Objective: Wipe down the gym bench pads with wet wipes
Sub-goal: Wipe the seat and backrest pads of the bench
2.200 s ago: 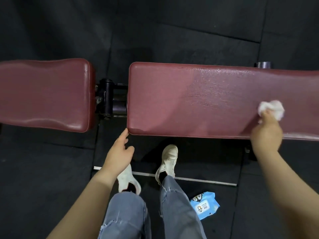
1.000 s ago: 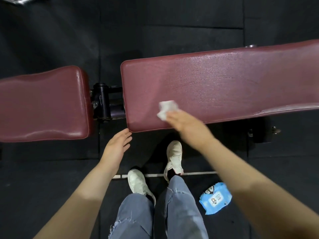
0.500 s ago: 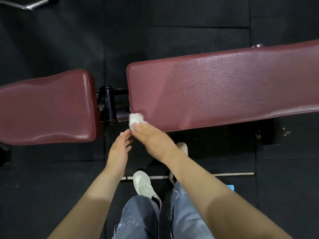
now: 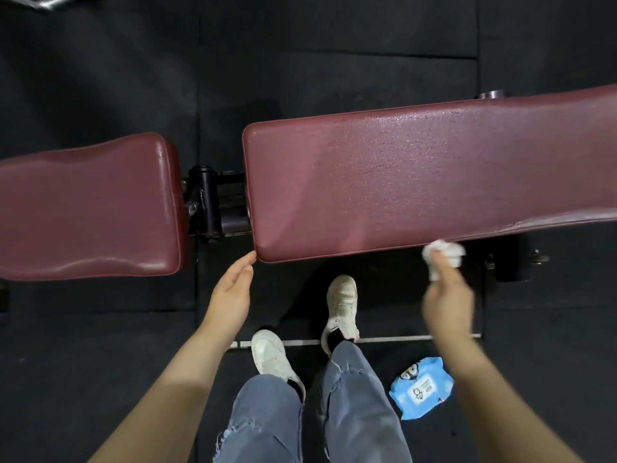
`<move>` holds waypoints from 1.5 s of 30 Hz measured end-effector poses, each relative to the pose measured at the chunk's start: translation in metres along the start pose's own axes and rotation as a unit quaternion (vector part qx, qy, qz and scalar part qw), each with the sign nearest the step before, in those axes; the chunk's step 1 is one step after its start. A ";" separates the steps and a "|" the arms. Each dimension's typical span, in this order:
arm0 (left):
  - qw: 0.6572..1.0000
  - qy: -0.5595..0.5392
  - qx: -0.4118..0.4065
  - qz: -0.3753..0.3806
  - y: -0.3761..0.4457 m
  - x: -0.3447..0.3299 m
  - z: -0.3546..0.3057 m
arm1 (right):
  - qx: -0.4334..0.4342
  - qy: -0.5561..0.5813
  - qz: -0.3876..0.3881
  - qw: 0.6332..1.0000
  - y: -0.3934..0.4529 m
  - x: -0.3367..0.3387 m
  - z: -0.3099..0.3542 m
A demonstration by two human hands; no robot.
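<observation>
Gripping one crumpled white wipe (image 4: 442, 253) at the near edge of the right pad, the right hand (image 4: 447, 302) is blurred; the left hand (image 4: 233, 292) is relaxed, fingertips touching that pad's near left corner. Two maroon pads: a long, wet-sheened right pad (image 4: 417, 182) and a shorter left pad (image 4: 86, 208). One blue wipes pack (image 4: 422, 390) lies on the floor near right.

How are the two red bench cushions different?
The long pad looks speckled with wet droplets; the short pad looks smooth, with none showing. The long pad has straight edges; the short pad's edges curve. The left hand touches only the long pad's corner. Both are dark red.
</observation>
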State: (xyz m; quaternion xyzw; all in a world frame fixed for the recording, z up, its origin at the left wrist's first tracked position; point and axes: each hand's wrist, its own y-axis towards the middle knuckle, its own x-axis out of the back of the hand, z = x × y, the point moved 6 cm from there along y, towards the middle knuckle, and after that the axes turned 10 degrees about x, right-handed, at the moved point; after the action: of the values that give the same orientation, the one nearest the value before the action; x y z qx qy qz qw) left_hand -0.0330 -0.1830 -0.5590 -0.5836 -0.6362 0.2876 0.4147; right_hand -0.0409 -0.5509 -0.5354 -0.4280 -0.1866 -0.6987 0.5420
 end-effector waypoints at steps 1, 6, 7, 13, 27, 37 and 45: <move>1.000 -0.002 0.001 -0.001 0.001 0.001 0.000 | -0.022 0.038 0.004 0.999 -0.011 -0.023 0.014; 1.000 -0.005 0.008 -0.002 0.005 0.007 0.001 | -0.207 0.247 -0.167 0.932 -0.050 -0.085 0.080; 1.000 -0.005 0.008 0.000 0.005 0.008 0.001 | -0.222 0.276 -0.198 0.914 -0.049 -0.084 0.091; 1.000 -0.008 0.009 0.009 0.005 0.008 0.004 | -0.107 0.229 -0.139 0.958 -0.021 -0.094 0.120; 0.999 -0.018 0.023 -0.034 0.000 0.020 0.018 | 0.511 -0.034 0.216 0.831 -0.053 -0.183 0.182; 0.999 0.007 0.026 -0.032 -0.019 0.002 0.011 | 0.674 -0.215 0.356 0.611 0.035 -0.052 0.081; 0.999 0.013 0.044 -0.027 -0.025 -0.017 -0.009 | 0.422 -0.163 0.309 0.837 0.053 0.018 0.029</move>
State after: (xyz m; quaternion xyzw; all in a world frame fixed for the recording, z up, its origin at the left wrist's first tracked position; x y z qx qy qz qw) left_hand -0.0386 -0.2048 -0.5362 -0.5508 -0.6329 0.2962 0.4564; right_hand 0.0188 -0.5589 -0.5155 -0.3007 -0.4072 -0.2688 0.8195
